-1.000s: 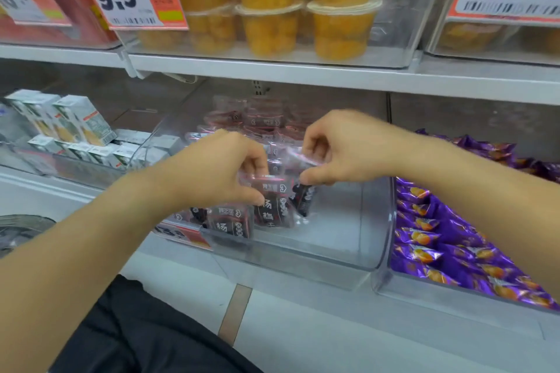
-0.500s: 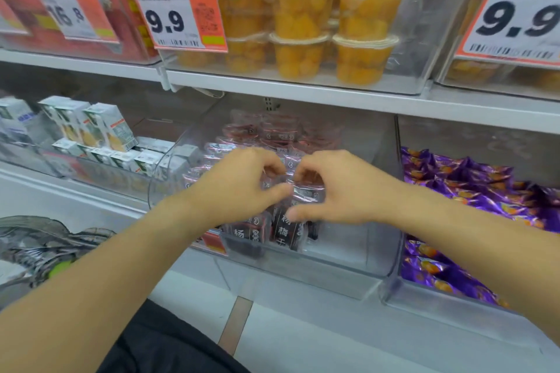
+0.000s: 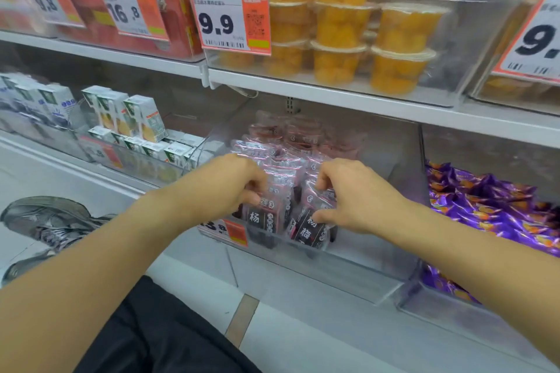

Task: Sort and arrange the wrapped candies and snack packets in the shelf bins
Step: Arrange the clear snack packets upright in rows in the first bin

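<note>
- Compared with half a second ago, the two hands no longer meet thumb to thumb: they have moved a little apart, each on its own row of packets, and the view has come closer to the shelf.
- At far left, on the upper shelf, blurred orange price tags read "9.8" [image 3: 50, 4] and "16.8" [image 3: 128, 10]; the small print on them cannot be read.
- Below them, white drink cartons [image 3: 145, 118] stand and lie in a clear bin; their writing is too blurred to read.
- The next tag [image 3: 230, 21] reads "9.9" with a barcode under it, and beside it are stacked cups of yellow fruit [image 3: 339, 24].
- The left hand [image 3: 225, 188] is curled closed over the top of the left front snack packet [image 3: 263, 215], fingers behind it and thumb in front. This packet shows the character "杨" in white on a dark label.
- Under the left hand, a partly hidden orange tag [image 3: 230, 230] on the bin front shows something like "3.8".
- The packets stand in rows in the clear middle bin [image 3: 375, 254], in its left part; the right part of the bin floor is bare.
- The right hand [image 3: 351, 197] pinches the right front packet [image 3: 309, 230], fingers over its top edge and thumb pressing on its face. The label reads "杨梅".
- To the right, purple wrapped candies [image 3: 491, 209] fill the next bin.
- At far right, a cut-off tag [image 3: 536, 39] shows "9.".
</note>
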